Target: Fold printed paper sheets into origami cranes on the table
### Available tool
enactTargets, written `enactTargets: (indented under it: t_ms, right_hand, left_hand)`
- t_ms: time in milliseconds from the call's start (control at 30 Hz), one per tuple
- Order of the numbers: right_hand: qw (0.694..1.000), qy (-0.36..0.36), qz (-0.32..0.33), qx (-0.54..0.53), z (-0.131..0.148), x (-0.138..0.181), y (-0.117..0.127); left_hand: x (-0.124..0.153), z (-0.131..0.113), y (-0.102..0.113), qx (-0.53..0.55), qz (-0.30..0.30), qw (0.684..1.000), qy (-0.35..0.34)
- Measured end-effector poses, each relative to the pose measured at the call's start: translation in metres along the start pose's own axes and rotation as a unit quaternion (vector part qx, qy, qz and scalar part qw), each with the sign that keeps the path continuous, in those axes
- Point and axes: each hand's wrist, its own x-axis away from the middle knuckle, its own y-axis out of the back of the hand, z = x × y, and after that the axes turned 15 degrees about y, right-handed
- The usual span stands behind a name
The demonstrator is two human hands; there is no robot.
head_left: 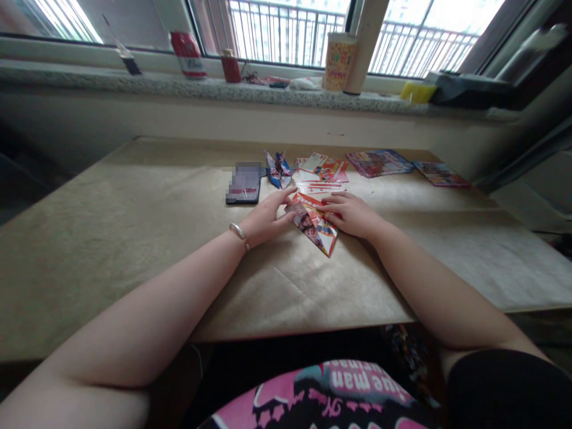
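On the table in front of me lies a printed sheet of paper (308, 225), folded so that one corner comes to a point toward me. My left hand (270, 217) is at its left edge, fingers stretched out, thumb and forefinger apart, with the fingertips on or close to the paper. From the other side my right hand (351, 214) rests with its fingers extended over the paper's right part. Neither hand is wrapped round anything. Just beyond are several red and white printed sheets (324, 170) and a blue folded paper shape (279, 171).
A phone (245, 183) lies left of the blue shape. Toward the back right are a stack of printed cards (379, 162) and another printed stack (440, 174). The windowsill (268, 89) holds a red can (187, 55), a paper cup (339, 61) and a yellow object (417, 92).
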Motion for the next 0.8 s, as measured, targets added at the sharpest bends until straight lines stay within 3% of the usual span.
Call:
enactTargets:
  t_ms: [267,400,567,800]
  right_hand:
    - [0.996,-0.055,0.047,0.048,0.009,0.000,0.003]
    - [0.997,-0.049,0.053,0.026,0.006,0.001,0.002]
    - [0.998,-0.030,0.060,0.011,0.001,0.002,-0.001]
    - [0.996,-0.054,0.069,0.005,-0.004,0.003,-0.013]
  left_hand:
    - [0.003,0.000,0.004,0.049,0.041,0.997,0.052]
    - [0.002,-0.001,0.004,-0.006,0.046,0.998,0.043]
    - [0.000,0.000,0.002,-0.074,0.060,0.995,-0.024]
    - [0.002,-0.003,0.003,-0.209,0.137,0.968,-0.030]
